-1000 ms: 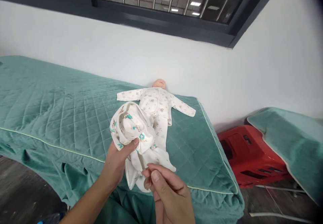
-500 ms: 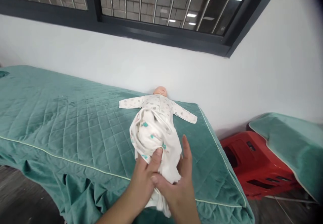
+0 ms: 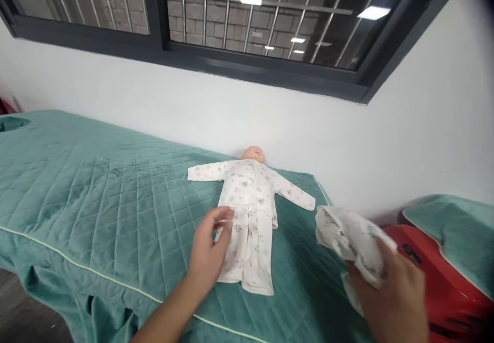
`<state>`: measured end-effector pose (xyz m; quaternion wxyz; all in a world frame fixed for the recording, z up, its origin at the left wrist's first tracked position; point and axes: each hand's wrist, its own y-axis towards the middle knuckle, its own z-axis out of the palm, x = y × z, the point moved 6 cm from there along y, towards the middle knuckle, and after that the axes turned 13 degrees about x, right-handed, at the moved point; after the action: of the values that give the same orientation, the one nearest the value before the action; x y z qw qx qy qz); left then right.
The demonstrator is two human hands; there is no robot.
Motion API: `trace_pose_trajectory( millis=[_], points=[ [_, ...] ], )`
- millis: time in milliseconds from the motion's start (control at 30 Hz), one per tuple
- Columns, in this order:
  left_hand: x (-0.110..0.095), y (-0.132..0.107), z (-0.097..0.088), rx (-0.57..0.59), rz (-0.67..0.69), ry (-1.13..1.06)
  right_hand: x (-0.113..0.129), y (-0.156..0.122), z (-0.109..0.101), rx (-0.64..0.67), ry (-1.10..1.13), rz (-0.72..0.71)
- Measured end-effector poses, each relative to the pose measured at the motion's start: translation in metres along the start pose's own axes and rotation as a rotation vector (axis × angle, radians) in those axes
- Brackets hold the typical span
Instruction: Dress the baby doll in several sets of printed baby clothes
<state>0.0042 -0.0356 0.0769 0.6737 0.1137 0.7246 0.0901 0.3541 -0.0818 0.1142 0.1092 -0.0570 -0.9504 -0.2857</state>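
Observation:
A baby doll [image 3: 253, 153] lies on its back on the green quilted bed cover, its head towards the wall. It wears a white printed long-sleeved top [image 3: 247, 186] with both sleeves spread out, and matching trousers [image 3: 257, 253] below. My left hand [image 3: 208, 247] is over the left side of the trousers, fingers curved and thumb apart, with nothing in it; I cannot tell whether it touches them. On the right, my right hand [image 3: 397, 289], slightly blurred, grips a bunched white cloth [image 3: 343, 232] with green prints, held up near the bed's right edge.
The green bed cover [image 3: 146, 214] stretches far to the left, with a dark opening [image 3: 13, 123] near its end. A red plastic object [image 3: 455, 281] stands at the right under another green cover [image 3: 457, 229]. A barred window [image 3: 254, 18] is above the white wall.
My hands have parted. The bunched cloth, in front of the doll's legs before, has moved right in my right hand, uncovering the trousers. My left hand has let go of it.

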Motion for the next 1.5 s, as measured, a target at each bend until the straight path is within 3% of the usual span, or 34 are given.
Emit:
trace_pose_trajectory(
  millis=[67, 100, 167, 267, 367, 500, 633, 733, 867, 1500],
  points=[
    [0.005, 0.03, -0.006, -0.048, 0.042, 0.086, -0.009, -0.011, 0.036, 0.124, -0.081, -0.128],
    [0.006, 0.048, -0.005, -0.048, 0.069, 0.132, -0.013, -0.016, 0.048, 0.175, -0.141, -0.101],
    [0.008, 0.086, 0.002, -0.018, 0.124, 0.254, -0.005, -0.025, 0.05, 0.115, -0.21, -0.124],
    [0.01, 0.146, 0.023, 0.058, 0.194, 0.449, 0.029, -0.026, 0.028, -0.035, -0.179, -0.182],
    [0.022, 0.199, 0.043, 0.177, 0.139, 0.554, 0.073, -0.009, 0.017, -0.088, 0.015, -0.261],
    [0.041, 0.237, 0.056, 0.312, 0.072, 0.547, 0.117, 0.038, 0.056, 0.116, 0.336, -0.204],
    [0.052, 0.239, 0.053, 0.329, 0.118, 0.515, 0.144, 0.1, 0.118, 0.278, 0.589, -0.124],
    [0.056, 0.236, 0.05, 0.337, 0.142, 0.48, 0.155, 0.143, 0.162, 0.386, 0.647, -0.095],
    [0.06, 0.237, 0.05, 0.328, 0.119, 0.461, 0.157, 0.165, 0.196, 0.513, 0.709, -0.141],
    [0.069, 0.24, 0.052, 0.351, 0.122, 0.454, 0.15, 0.167, 0.211, 0.556, 0.672, -0.168]
  ],
)
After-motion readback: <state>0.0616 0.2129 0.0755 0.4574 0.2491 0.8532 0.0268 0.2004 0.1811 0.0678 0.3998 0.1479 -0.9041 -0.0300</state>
